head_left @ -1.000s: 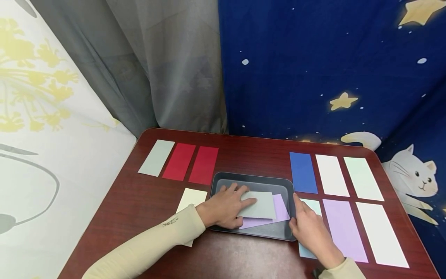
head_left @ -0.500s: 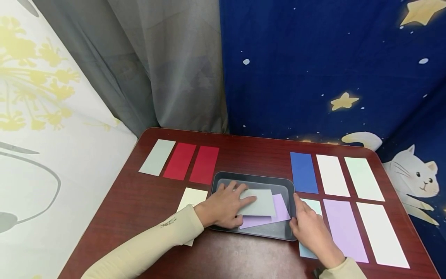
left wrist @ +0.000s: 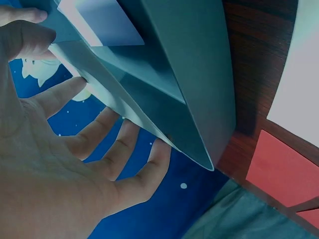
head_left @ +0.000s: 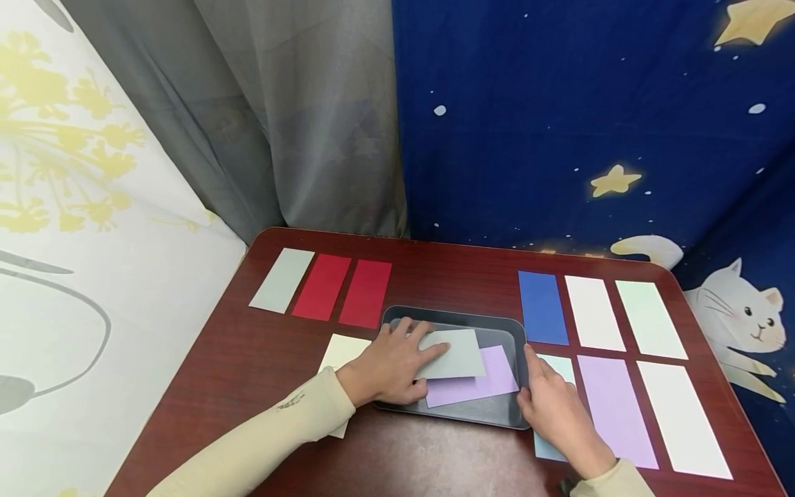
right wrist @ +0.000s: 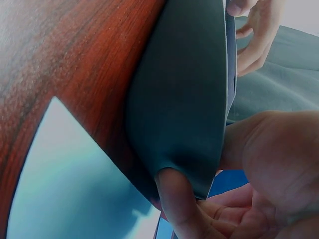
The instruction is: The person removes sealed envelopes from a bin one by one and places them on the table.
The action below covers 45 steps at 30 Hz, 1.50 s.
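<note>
A dark grey rectangular tray (head_left: 456,412) sits on the table, with a lilac paper card (head_left: 497,376) lying in it. My left hand (head_left: 394,362) is over the tray's left half, fingers spread, and holds a pale grey paper card (head_left: 456,352). This card overlaps the lilac one and casts a shadow on it. In the left wrist view, fingertips line the edge of the pale card (left wrist: 107,87). At the tray's right end, my right hand (head_left: 559,407) grips the rim; the right wrist view shows a digit pressed against the tray's outer wall (right wrist: 174,99).
Left of the tray lie a pale grey card (head_left: 282,279), two red cards (head_left: 319,286) and a cream card (head_left: 344,351) partly under the left arm. Several cards lie on the right, including a blue card (head_left: 544,307) and a lilac card (head_left: 617,411). Curtains hang beyond the table (head_left: 447,269).
My left hand has shifted slightly left and toward the far side of the tray, carrying the pale grey card along and uncovering more of the lilac one. The right hand and tray stay put.
</note>
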### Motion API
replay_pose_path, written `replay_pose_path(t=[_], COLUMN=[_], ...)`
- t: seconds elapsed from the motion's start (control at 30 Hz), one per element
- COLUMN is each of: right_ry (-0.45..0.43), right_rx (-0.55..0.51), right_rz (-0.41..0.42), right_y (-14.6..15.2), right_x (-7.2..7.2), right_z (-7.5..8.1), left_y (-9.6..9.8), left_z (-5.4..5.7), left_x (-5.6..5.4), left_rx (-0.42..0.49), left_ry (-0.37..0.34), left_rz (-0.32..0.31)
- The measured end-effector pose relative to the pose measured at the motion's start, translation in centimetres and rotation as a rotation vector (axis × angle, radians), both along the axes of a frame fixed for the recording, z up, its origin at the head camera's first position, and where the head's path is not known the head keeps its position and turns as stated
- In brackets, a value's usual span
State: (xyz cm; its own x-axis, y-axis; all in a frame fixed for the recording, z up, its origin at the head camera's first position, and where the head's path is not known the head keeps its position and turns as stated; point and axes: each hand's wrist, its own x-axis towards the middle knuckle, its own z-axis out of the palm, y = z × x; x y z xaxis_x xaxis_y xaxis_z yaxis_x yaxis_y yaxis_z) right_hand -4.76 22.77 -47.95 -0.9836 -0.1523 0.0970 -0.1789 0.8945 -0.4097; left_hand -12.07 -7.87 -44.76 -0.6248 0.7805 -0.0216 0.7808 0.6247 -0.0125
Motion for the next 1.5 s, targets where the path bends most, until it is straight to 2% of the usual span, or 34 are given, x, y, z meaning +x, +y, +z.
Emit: replay_pose_path(t=[0.53,0.9,1.27,1.5], right_ry=[-0.015,-0.002,-0.003,0.005], right_rx=[0.005,0.003,0.001,-0.002], right_rz=[0.0,0.003,0.009,0.014], right_y=[0.1,0.1,0.2,0.2], right_x=[0.0,0.1,0.0,-0.1], right_z=[-0.1,-0.2,-0.2,-0.3], left_y=[-1.5,-2.5,-4.0,-5.2], left_z=[-0.4,-0.3,-0.3,0.0], left_x=[0.5,0.7,1.1,1.4], left_rx=[0.027,0.094,0.149,0.191], left_ry=[0.014,0.005,-0.064,-0.075], left_rz=[0.081,0.14,0.264,0.328])
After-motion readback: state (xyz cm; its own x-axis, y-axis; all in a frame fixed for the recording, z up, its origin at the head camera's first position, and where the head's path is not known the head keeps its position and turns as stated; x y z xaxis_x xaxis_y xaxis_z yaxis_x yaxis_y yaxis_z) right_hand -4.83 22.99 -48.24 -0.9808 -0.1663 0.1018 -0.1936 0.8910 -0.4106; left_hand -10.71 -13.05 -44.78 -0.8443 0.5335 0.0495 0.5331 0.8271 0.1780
